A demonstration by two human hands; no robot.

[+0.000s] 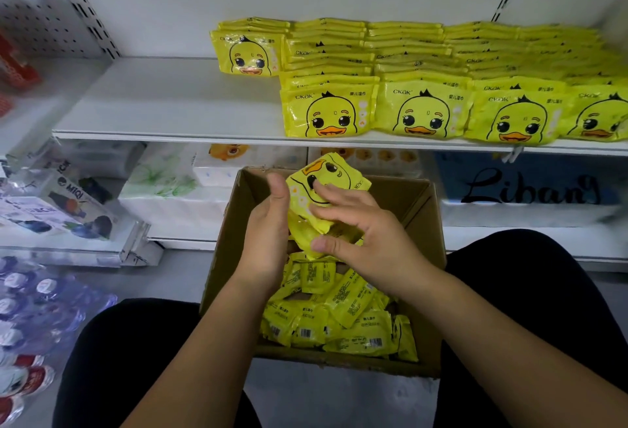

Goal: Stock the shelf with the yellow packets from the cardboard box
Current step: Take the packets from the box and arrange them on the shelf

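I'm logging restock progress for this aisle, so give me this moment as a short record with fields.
left hand: holds the left side of the held packets, thumb up
right hand: fingers spread over their front, thumb beneath
held packets: a bunch, duck face upside down, above the cardboard box
cardboard box: open, between the person's knees, loose packets piled inside
shelf: shelved packets stand in rows on its right part
below: tissue packs on the lower shelf
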